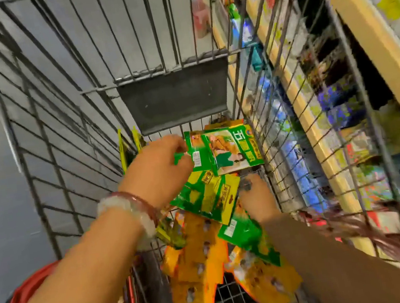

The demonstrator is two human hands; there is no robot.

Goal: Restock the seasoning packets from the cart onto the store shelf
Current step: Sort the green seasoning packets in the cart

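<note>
Head view, looking down into the wire cart [68, 123]. Both of my hands are inside the basket, over a loose heap of seasoning packets.

Left hand [156, 168]: fingers curled onto the left edge of the green packets [222, 152], pinching what looks like a small stack of two or three, held up off the heap and close to the cart's grey end panel [176, 96]. The stack fans out to the right from the fingers, front face up, long axis running roughly left to right across the basket.

Right hand [255, 196]: lower, close against the cart's right wire wall, reaching into the heap just below the lifted stack. Its fingertips are smeared by motion and partly tucked among the packets, so I cannot tell whether they hold one or are spread.

Under the hands: more green-and-yellow packets [207, 197] tilted on edge, then a spill of orange packets [198, 261] along the basket floor toward me.

The store shelf [366, 35] lies to the right, beyond the wire wall (badly blurred; I make out cream shelf edges and mixed goods, no clear gap for these).

My read: still the gathering step, nothing shelved from this grasp. The stack already points shelfward, yet the left hand must carry it up over the right wall and past the right arm [334, 255]. The right hand is nearer the shelf, so a hand-over would shorten the reach.
</note>
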